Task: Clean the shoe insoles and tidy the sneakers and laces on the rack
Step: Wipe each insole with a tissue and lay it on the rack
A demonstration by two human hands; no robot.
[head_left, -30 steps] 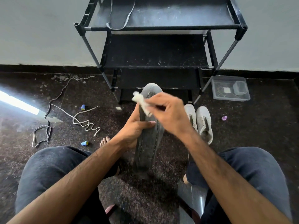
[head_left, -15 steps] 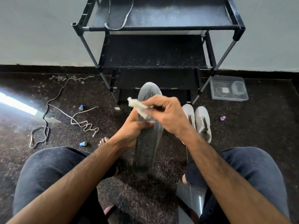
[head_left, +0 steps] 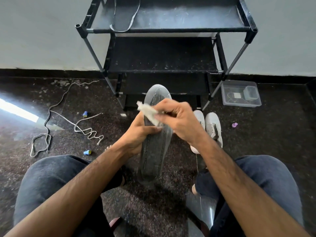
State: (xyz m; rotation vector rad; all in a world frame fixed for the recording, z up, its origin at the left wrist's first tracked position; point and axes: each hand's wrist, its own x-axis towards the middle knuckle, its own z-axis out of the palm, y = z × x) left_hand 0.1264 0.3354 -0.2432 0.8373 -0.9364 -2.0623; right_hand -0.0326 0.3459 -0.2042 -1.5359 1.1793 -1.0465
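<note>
Knees: the person sits low, both knees (head_left: 51,182) in dark trousers at the bottom of the view, forearms reaching out between them.
Left hand: the left hand (head_left: 136,134) grips the insole at its left edge near the middle, fingers behind it and thumb curled across the front face.
Insole: the grey insole (head_left: 153,151) is held upright over the floor between the knees, heel end down, toe end up towards the rack.
Right hand: the right hand (head_left: 177,120) pinches a wipe, fingers curled tight round it, over the upper part of the insole.
Wipe: the white wipe (head_left: 147,111), crumpled, sticks out left of the right hand and lies against the insole face.
Sneakers: two white sneakers (head_left: 212,127) stand side by side on the floor just right of the right hand, partly hidden by the wrist.
Laces: two loose laces (head_left: 85,129) sprawl on the dark floor to the left, well apart from the sneakers.
Caps: small blue caps (head_left: 87,152) lie among the laces; a purple one (head_left: 234,124) sits right of the sneakers.
Box: a clear box (head_left: 241,94) rests by the rack's right leg.
Rack: the black rack (head_left: 162,65) stands against the wall.
Second insole: another insole (head_left: 123,16) lies on the top shelf, left side, hanging slightly over the front rail.
</note>
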